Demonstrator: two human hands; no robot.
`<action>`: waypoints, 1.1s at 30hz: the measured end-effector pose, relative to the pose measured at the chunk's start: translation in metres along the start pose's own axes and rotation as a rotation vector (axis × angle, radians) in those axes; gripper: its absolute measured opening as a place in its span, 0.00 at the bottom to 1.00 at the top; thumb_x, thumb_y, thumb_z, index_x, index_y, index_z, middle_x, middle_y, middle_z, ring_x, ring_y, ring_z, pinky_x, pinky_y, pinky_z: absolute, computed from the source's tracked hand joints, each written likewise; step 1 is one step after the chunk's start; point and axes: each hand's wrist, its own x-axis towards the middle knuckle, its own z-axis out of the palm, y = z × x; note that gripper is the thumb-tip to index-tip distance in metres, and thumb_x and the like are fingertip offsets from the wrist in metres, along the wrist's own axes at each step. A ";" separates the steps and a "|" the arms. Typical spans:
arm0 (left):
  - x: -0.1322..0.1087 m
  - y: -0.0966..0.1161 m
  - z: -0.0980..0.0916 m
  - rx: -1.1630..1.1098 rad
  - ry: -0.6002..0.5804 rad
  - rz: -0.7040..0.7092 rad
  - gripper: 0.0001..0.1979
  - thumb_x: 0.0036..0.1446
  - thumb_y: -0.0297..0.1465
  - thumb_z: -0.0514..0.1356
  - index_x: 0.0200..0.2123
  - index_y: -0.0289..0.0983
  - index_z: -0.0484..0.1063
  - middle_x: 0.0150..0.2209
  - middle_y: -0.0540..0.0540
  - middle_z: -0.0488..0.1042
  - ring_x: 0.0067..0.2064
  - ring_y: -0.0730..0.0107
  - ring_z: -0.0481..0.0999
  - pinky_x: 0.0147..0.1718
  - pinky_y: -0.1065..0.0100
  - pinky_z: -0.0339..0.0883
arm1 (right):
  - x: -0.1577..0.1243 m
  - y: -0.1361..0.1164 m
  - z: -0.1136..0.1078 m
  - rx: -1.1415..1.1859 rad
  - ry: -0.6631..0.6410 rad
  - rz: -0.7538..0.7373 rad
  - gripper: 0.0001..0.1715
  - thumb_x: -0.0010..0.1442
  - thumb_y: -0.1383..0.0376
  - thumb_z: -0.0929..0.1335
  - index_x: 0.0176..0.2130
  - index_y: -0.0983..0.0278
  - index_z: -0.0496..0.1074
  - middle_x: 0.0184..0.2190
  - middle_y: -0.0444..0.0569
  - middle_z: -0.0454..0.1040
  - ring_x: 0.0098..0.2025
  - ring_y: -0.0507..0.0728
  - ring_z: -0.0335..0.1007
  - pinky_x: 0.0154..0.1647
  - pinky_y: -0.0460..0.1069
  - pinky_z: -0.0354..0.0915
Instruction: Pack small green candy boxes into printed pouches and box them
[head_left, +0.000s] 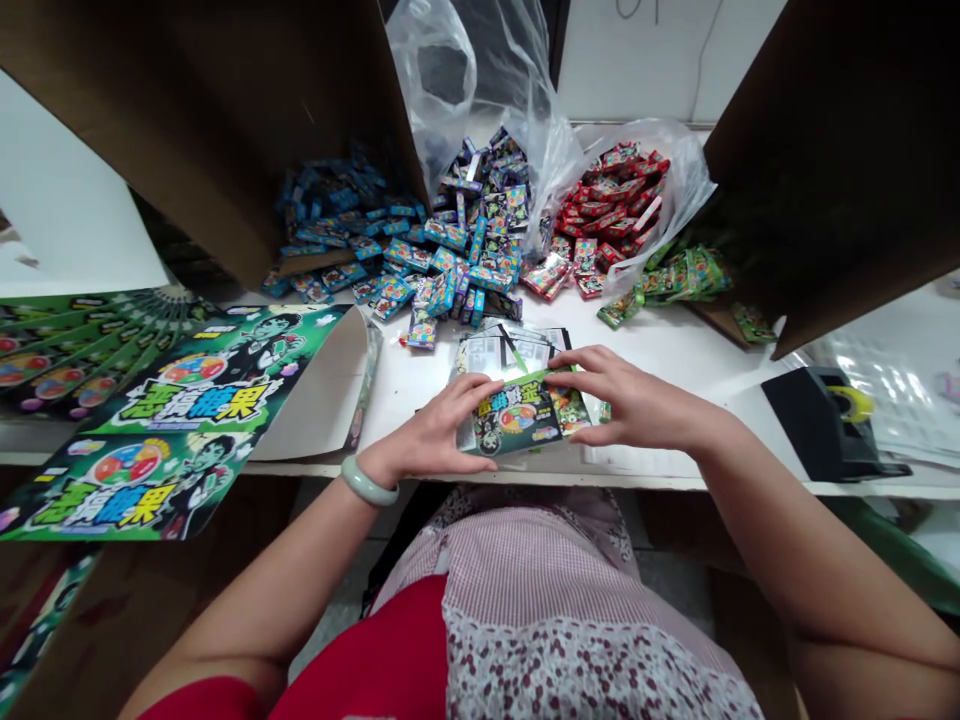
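Observation:
My left hand (pixel 435 432) and my right hand (pixel 626 400) both grip a small green printed pouch (pixel 517 415) just above the front edge of the white table (pixel 675 350). The left fingers pinch its left end, with a pale green bangle (pixel 367 483) on that wrist. The right fingers curl over its top right corner. Under the pouch lies a small stack of similar flat pouches (pixel 506 350), back side up.
Behind lie heaps of small blue boxes (pixel 442 250), red packets (pixel 611 215) in a clear plastic bag and green packets (pixel 682 275). Large green printed display cards (pixel 195 400) fan out at left. Brown cartons (pixel 225 110) lean in on both sides. A black tape dispenser (pixel 829 420) sits at right.

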 end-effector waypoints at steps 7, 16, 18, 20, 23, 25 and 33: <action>-0.003 -0.003 0.003 0.071 0.136 -0.090 0.47 0.46 0.41 0.69 0.66 0.43 0.50 0.59 0.37 0.58 0.61 0.47 0.61 0.59 0.44 0.60 | 0.007 0.001 0.034 0.137 0.287 0.069 0.41 0.53 0.50 0.73 0.60 0.58 0.59 0.58 0.57 0.63 0.61 0.65 0.58 0.60 0.64 0.59; -0.010 -0.021 -0.002 0.224 0.181 -0.197 0.47 0.47 0.35 0.68 0.66 0.44 0.48 0.59 0.39 0.60 0.61 0.48 0.63 0.58 0.47 0.63 | 0.035 0.034 0.048 0.178 0.430 0.356 0.19 0.68 0.60 0.60 0.56 0.61 0.66 0.48 0.52 0.76 0.52 0.57 0.70 0.55 0.55 0.64; -0.011 -0.025 -0.007 0.264 0.210 -0.215 0.45 0.47 0.34 0.68 0.66 0.45 0.49 0.59 0.39 0.61 0.60 0.48 0.64 0.58 0.47 0.64 | 0.060 0.072 0.031 0.038 0.374 0.599 0.19 0.69 0.62 0.58 0.55 0.64 0.67 0.51 0.53 0.74 0.52 0.55 0.71 0.54 0.50 0.65; -0.011 -0.029 -0.009 0.287 0.222 -0.219 0.45 0.47 0.33 0.68 0.66 0.45 0.50 0.59 0.39 0.62 0.59 0.47 0.65 0.57 0.48 0.66 | 0.091 0.111 0.016 -0.035 0.336 0.697 0.19 0.65 0.67 0.63 0.55 0.68 0.67 0.53 0.58 0.72 0.54 0.58 0.69 0.55 0.52 0.64; -0.011 -0.034 -0.008 0.303 0.211 -0.223 0.47 0.45 0.34 0.68 0.66 0.46 0.49 0.60 0.39 0.62 0.59 0.46 0.67 0.55 0.49 0.68 | 0.129 0.154 0.006 -0.139 0.323 0.840 0.25 0.60 0.69 0.68 0.56 0.73 0.66 0.58 0.66 0.66 0.60 0.65 0.61 0.60 0.59 0.59; -0.012 -0.038 -0.007 0.311 0.216 -0.231 0.47 0.46 0.34 0.68 0.66 0.47 0.48 0.59 0.39 0.63 0.59 0.46 0.67 0.55 0.49 0.69 | 0.139 0.171 0.005 -0.182 0.318 0.938 0.24 0.61 0.64 0.69 0.55 0.70 0.66 0.58 0.62 0.65 0.59 0.65 0.63 0.58 0.63 0.61; -0.016 -0.049 -0.012 0.287 0.260 -0.206 0.44 0.49 0.37 0.66 0.66 0.48 0.49 0.59 0.41 0.64 0.58 0.49 0.68 0.56 0.52 0.68 | 0.093 0.174 -0.001 -0.014 0.469 0.869 0.24 0.60 0.67 0.65 0.55 0.71 0.69 0.53 0.65 0.71 0.56 0.66 0.66 0.57 0.59 0.61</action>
